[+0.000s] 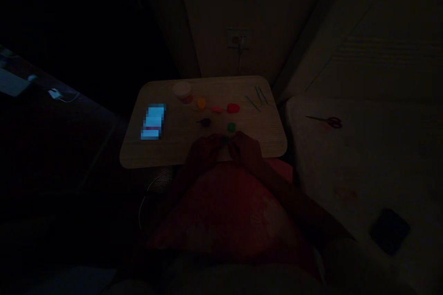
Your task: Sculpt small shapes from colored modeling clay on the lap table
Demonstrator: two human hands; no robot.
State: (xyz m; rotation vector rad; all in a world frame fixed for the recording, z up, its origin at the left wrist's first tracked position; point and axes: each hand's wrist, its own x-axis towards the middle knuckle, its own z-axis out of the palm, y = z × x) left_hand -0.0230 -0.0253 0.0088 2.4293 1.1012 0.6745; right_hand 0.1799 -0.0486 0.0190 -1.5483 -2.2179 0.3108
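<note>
The room is very dark. My left hand [204,151] and my right hand [248,150] meet at the near edge of a small wooden table [166,154], fingers bent inward. Between their fingertips is a small piece of green modelling clay [225,139], mostly covered by the fingers. Just beyond them lies another green clay lump [231,127]. Farther back are a red lump [233,108], a pink piece [216,109] and an orange one [201,103]. A dark lump with a thin pointed end [206,122] sits left of these.
A lit phone [153,122], blurred out, lies at the table's left. Behind stands a pale tub [182,92]. Several thin sticks [258,97] lie at the back right. Scissors [332,122] and a dark square item [390,231] rest on the pale surface to the right.
</note>
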